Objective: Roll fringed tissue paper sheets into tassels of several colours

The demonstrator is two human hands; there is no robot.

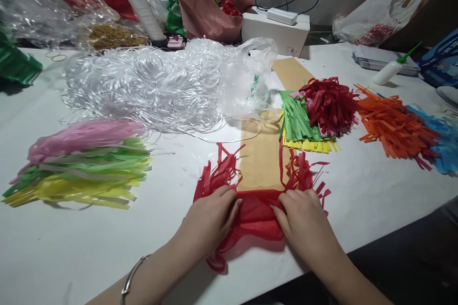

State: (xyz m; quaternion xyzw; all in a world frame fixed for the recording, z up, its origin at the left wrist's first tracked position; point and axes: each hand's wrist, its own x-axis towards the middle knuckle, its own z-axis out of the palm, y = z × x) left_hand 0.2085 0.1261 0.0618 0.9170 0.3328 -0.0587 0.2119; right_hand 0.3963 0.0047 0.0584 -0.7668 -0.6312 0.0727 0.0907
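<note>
A sheet of red tissue paper [255, 214] with fringed strips at both ends is stretched between my hands near the front of the table. My left hand [214, 212] has its fingers closed on the left side of the sheet, by one bunch of cut fringe. On the right side, my right hand [300, 214] grips the same paper, thumb pointing inward. The fringes spread out beyond the knuckles of both hands. Beneath and behind the red paper lies a tan sheet of card [259, 152]. Both hands' fingertips are partly hidden by the folds.
Pink, green and yellow tassels [82, 164] lie at left. A large heap of white cord [150, 86] stretches behind. Right of it are green and dark red fringes [331, 107], orange fringe [397, 121] and a glue bottle [390, 71]. A white box [275, 31] stands at the back.
</note>
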